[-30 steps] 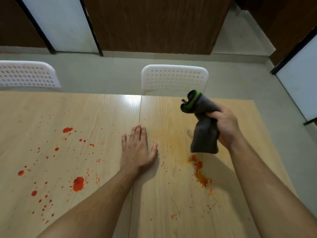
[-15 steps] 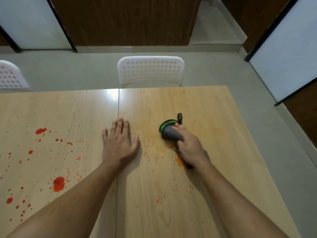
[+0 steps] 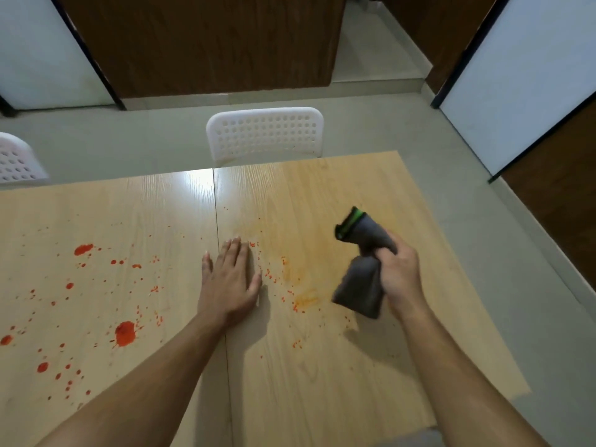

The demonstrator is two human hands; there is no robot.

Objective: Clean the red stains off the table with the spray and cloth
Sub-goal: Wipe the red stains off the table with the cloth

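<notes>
A pale wooden desk (image 3: 322,366) speckled with red stains (image 3: 125,332). The right hand (image 3: 400,279) holds the grey cloth (image 3: 362,285) bunched in curled fingers, lifted; the left hand (image 3: 230,279) lies flat, fingers straight. Best press down firmly on the orange smear (image 3: 306,298) left of those fingers

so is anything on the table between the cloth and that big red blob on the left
Yes: the left hand lies flat on the table, between the cloth held in the right hand and the big red blob.
</notes>
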